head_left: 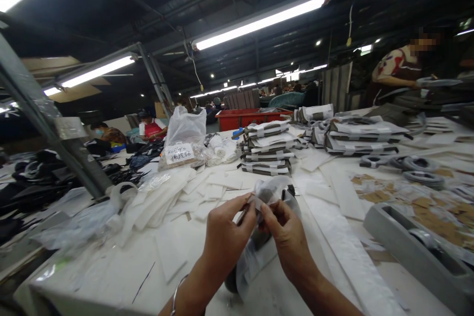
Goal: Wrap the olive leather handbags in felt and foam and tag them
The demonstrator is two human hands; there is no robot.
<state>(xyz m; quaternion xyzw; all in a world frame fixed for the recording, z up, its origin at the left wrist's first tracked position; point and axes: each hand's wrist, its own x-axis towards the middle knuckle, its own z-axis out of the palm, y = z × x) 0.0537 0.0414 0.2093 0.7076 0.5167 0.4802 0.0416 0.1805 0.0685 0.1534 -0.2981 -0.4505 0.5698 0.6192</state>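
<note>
A dark item with pale, translucent wrapping (255, 256) lies on the white table (129, 276) at the front centre, partly behind the hands. My left hand (231, 229) pinches the wrapping near its upper part, fingers pressed together. Close beside it on the right, my right hand (285, 232) also has its thumb and fingers closed on the wrapping. The fingertips of the two hands nearly meet. The wrist of my left arm wears a metal bangle. Fine detail between the fingertips is too small to make out.
Stacks of wrapped dark pieces (266, 148) stand beyond the hands. White sheets (159, 197) and a labelled plastic bag (181, 148) lie to the left. A grey tape dispenser (418, 256) and brown tags (425, 207) are at right. Another person (400, 69) stands at back right.
</note>
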